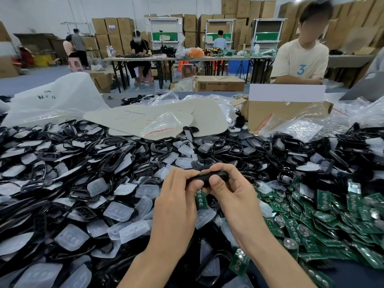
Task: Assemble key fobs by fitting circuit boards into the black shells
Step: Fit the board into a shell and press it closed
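**Head view: one black shell pinched by both hands**

Head camera: a black shell (216,176) is held between the left hand (176,196) and the right hand (232,194), above the middle of the bench's near edge. Both thumbs are pressed against its near side and the fingers are curled over its top. Most of the shell is covered, and whether a board sits inside cannot be told. A single circuit board (201,199) is partly seen just below the hands, its upper end hidden by them.

The bench (357,276) is almost wholly buried. A heap of shells (62,163) mixed with translucent button pads (118,210) is spread toward the left edge, and a pile of green boards (332,215) toward the right edge. An open cardboard box (280,115) and crumpled plastic bags (52,100) are seen along the far edge. A person in a cream shirt (299,63) is cut off at the waist behind the box.
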Tool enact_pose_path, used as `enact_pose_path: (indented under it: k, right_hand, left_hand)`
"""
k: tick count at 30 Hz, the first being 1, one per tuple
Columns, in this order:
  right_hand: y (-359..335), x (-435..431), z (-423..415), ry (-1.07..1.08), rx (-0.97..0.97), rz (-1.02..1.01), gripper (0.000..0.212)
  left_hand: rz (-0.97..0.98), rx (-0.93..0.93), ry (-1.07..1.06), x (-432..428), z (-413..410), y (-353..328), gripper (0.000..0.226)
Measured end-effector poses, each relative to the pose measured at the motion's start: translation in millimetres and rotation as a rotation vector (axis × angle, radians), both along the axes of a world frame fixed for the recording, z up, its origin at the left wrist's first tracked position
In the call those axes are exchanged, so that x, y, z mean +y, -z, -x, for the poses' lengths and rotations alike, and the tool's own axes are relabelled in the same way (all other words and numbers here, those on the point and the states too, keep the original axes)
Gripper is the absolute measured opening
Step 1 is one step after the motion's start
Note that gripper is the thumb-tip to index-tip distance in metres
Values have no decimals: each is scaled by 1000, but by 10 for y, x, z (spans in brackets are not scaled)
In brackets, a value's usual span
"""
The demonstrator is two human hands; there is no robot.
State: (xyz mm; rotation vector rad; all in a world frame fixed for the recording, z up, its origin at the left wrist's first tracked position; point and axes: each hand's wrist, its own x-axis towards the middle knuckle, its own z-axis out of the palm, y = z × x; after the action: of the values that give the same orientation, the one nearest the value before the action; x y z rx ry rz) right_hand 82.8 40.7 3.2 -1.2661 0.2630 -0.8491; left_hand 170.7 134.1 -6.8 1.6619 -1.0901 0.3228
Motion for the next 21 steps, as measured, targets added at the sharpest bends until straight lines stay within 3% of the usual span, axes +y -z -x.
enact_pose_path:
  k: [4,18,21]
  right_hand:
    - [4,33,8,-2,14,42,9]
    - [-6,-19,27,24,70,174,13]
    - [-11,16,-17,-96,-70,-111,35]
  left_hand:
    - [15,-73,-53,-1,-13,7,28]
    - [-10,-52,26,-4,-100,24,20]
    - [95,4,44,-9,-99,8,14]
